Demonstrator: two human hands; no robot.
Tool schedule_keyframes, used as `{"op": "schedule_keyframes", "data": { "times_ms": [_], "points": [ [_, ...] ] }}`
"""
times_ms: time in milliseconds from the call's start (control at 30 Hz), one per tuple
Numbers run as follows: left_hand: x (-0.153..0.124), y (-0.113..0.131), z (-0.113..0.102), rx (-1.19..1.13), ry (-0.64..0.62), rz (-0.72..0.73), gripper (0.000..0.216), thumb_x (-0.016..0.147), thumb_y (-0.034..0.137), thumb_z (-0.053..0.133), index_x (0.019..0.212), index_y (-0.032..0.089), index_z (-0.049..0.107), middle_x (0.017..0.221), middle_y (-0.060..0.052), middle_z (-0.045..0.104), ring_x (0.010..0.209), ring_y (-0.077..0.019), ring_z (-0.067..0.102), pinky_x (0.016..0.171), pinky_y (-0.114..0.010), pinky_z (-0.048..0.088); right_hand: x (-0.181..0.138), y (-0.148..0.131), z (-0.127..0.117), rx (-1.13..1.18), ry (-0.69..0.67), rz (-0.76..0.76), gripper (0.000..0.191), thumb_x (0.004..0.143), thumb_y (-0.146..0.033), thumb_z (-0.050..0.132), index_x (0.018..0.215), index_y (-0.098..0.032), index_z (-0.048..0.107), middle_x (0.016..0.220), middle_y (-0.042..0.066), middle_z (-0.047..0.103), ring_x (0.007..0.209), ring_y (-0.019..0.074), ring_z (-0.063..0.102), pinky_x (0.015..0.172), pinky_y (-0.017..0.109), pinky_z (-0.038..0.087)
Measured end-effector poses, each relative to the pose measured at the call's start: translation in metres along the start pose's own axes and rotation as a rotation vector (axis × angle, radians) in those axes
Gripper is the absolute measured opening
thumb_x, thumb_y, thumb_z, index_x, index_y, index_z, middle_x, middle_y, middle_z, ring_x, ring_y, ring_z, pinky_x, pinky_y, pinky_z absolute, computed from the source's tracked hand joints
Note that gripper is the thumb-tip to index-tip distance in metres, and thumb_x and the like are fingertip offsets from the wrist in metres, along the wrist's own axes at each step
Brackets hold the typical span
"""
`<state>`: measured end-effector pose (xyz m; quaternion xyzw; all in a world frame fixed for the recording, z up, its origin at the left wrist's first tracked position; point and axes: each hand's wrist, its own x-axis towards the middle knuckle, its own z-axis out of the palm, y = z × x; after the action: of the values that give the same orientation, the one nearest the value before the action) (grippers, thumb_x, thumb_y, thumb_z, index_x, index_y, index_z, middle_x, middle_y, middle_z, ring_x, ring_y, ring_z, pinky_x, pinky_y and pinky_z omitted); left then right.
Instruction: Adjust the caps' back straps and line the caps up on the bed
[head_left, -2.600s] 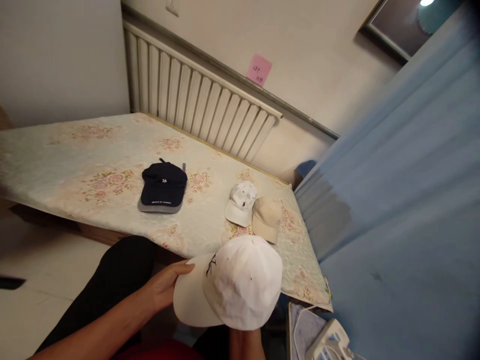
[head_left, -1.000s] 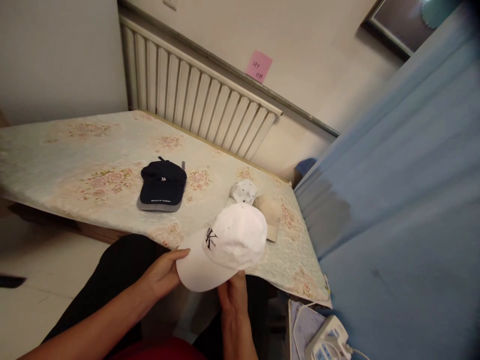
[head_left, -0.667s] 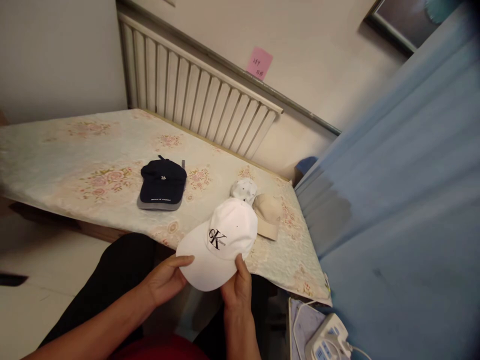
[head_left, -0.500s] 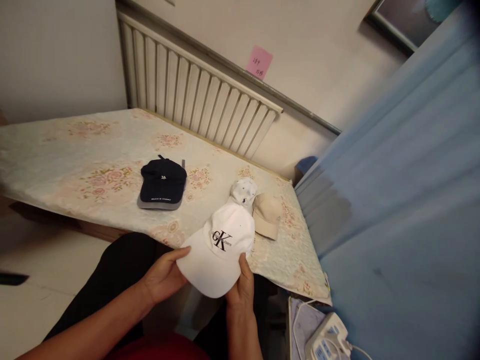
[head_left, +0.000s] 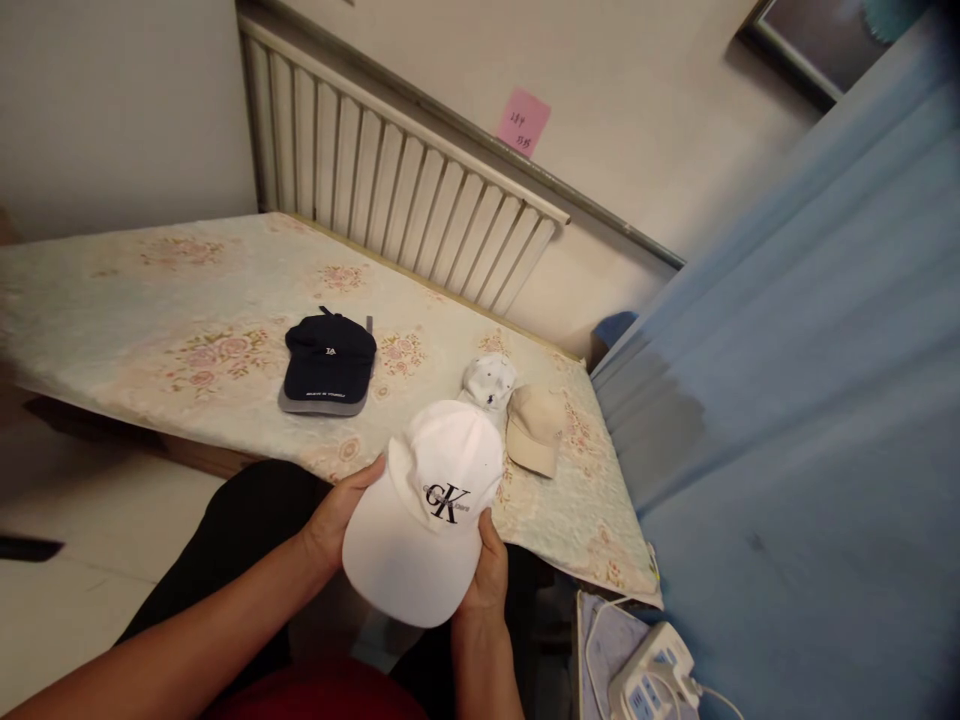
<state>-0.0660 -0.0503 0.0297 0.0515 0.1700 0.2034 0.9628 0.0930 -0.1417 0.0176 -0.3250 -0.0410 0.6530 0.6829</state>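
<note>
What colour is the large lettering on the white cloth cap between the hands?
Black: the large lettering on the white cloth cap, clearest in the head view.

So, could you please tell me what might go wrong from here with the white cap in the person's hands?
The left fingers and right fingers hold the lettered white cap by its sides, so a hard squeeze might bend its brim. In this view it overlaps the smaller white cap on the bed; lowering it there could knock that cap into the beige cap close beside it.
</note>
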Motion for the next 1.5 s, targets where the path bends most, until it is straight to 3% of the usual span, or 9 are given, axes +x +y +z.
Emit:
{"op": "schedule_keyframes", "data": {
  "times_ms": [133, 400, 633, 867, 1133, 1500],
  "points": [
    [0.000, 0.001, 0.004, -0.034, -0.105, -0.043, 0.076, 0.086, 0.056, 0.049, 0.138, 0.001, 0.046, 0.109, -0.023, 0.070, 0.105, -0.0417, 0.064, 0.100, -0.055, 0.041, -0.003, 0.001, 0.002, -0.040, -0.006, 0.011, 0.051, 0.086, -0.051, 0.051, 0.111, -0.011, 0.069, 0.116, 0.016, 0.069, 0.121, 0.0301, 0.056, 0.106, 0.055, 0.036],
    [0.000, 0.005, -0.003, -0.069, -0.196, -0.072, 0.079, 0.085, 0.062, 0.047, 0.138, 0.003, 0.047, 0.111, -0.022, 0.070, 0.108, -0.0416, 0.063, 0.102, -0.055, 0.039, 0.001, 0.005, -0.007, -0.068, -0.040, 0.027, 0.059, 0.086, -0.056, 0.050, 0.122, -0.011, 0.064, 0.120, 0.016, 0.067, 0.119, 0.0309, 0.057, 0.105, 0.055, 0.037],
    [-0.003, 0.010, 0.000, -0.020, -0.077, 0.075, 0.063, 0.093, 0.051, 0.041, 0.139, 0.008, 0.047, 0.106, -0.019, 0.073, 0.099, -0.0370, 0.068, 0.099, -0.054, 0.043, 0.000, 0.004, -0.009, -0.087, -0.014, -0.001, 0.064, 0.084, -0.060, 0.051, 0.125, -0.011, 0.061, 0.117, 0.016, 0.068, 0.115, 0.0297, 0.060, 0.102, 0.053, 0.041],
    [-0.001, 0.009, -0.005, -0.021, -0.066, 0.057, 0.069, 0.092, 0.056, 0.037, 0.139, 0.006, 0.047, 0.104, -0.021, 0.072, 0.098, -0.0381, 0.068, 0.098, -0.056, 0.043, -0.006, -0.001, -0.002, -0.045, 0.038, -0.001, 0.055, 0.084, -0.055, 0.053, 0.116, -0.012, 0.067, 0.115, 0.016, 0.069, 0.114, 0.0306, 0.061, 0.101, 0.054, 0.042],
    [0.000, 0.009, -0.011, -0.043, -0.034, 0.060, 0.063, 0.092, 0.050, 0.044, 0.140, 0.009, 0.046, 0.104, -0.018, 0.073, 0.097, -0.0371, 0.069, 0.097, -0.053, 0.044, -0.012, -0.003, 0.014, -0.023, 0.035, -0.003, 0.056, 0.086, -0.056, 0.048, 0.115, -0.012, 0.067, 0.108, 0.015, 0.072, 0.116, 0.0311, 0.059, 0.102, 0.056, 0.041],
    [-0.001, 0.007, -0.010, -0.027, 0.005, 0.031, 0.063, 0.091, 0.051, 0.043, 0.138, 0.008, 0.048, 0.102, -0.019, 0.073, 0.096, -0.0376, 0.069, 0.095, -0.052, 0.045, -0.009, 0.002, 0.002, -0.065, -0.018, 0.067, 0.059, 0.086, -0.059, 0.049, 0.119, -0.014, 0.065, 0.110, 0.014, 0.072, 0.114, 0.0306, 0.061, 0.100, 0.056, 0.042]
  ]
}}
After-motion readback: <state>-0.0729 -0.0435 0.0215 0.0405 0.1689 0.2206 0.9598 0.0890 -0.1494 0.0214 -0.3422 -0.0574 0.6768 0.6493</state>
